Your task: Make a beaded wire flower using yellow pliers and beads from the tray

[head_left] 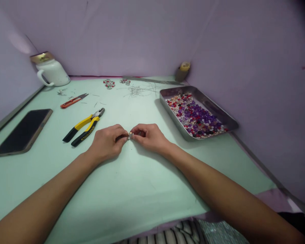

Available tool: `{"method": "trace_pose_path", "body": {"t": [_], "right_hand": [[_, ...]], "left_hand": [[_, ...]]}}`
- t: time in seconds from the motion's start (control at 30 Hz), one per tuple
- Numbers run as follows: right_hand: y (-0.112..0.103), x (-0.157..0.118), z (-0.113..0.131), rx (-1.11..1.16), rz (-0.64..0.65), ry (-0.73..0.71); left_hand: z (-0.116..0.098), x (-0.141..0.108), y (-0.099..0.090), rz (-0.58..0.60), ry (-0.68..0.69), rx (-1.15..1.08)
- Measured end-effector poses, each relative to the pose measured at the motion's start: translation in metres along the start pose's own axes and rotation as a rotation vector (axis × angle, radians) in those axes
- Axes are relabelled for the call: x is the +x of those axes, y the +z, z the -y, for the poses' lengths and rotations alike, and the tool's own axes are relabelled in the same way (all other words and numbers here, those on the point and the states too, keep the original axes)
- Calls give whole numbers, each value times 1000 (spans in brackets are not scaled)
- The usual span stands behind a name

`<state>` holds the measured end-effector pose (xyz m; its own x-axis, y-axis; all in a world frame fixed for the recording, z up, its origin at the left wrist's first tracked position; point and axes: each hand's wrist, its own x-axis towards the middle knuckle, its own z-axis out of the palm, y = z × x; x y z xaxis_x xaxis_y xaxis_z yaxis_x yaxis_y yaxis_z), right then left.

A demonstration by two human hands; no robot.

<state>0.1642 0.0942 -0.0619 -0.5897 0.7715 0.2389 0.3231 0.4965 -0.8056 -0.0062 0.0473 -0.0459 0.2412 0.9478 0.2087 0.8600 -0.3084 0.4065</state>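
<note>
Between my two hands, just above the pale green table [132, 176], is a small beaded piece [130, 136] with whitish beads. My left hand [108, 142] pinches its left side between thumb and fingers. From the other side, the fingertips of my right hand [149, 137] close on it too. Most of the piece is hidden by my fingers, and its fine detail is too small to make out. Left of my left hand lie pliers [85, 127] with yellow and black handles, jaws pointing away from me.
A metal tray [178, 127] of mixed beads stands at right. Orange thread snips [73, 101], a phone [24, 132] and a lidded white mug [54, 73] are at left. Beaded pieces [109, 84], tangled wire [136, 90] and straight wires [155, 80] lie at the back, near a small container [182, 72].
</note>
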Motion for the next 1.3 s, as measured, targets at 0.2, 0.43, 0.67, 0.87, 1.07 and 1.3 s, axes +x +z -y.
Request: {"method": "trace_pose_path", "body": {"t": [0.2,0.43,0.67,0.87,1.07,1.3], "right_hand": [[1,7,-8,335,-36,190],[-2,12,-3,540,-101,388],[1,11,-3,500,-90,337],[2,12,-5,503,-183,344],[3,13,-11,499,-339,316],[4,11,-11,393,-319,261]], "left_hand": [[6,5,-5,-6,-277,-439],[13,7,-8,-38,-371,-675],[15,8,-11,24,-321,-654],[12,8,-7,-60,-307,-514],[16,6,-3,-265,-416,-579],[16,4,-6,-289,-445,-640]]}}
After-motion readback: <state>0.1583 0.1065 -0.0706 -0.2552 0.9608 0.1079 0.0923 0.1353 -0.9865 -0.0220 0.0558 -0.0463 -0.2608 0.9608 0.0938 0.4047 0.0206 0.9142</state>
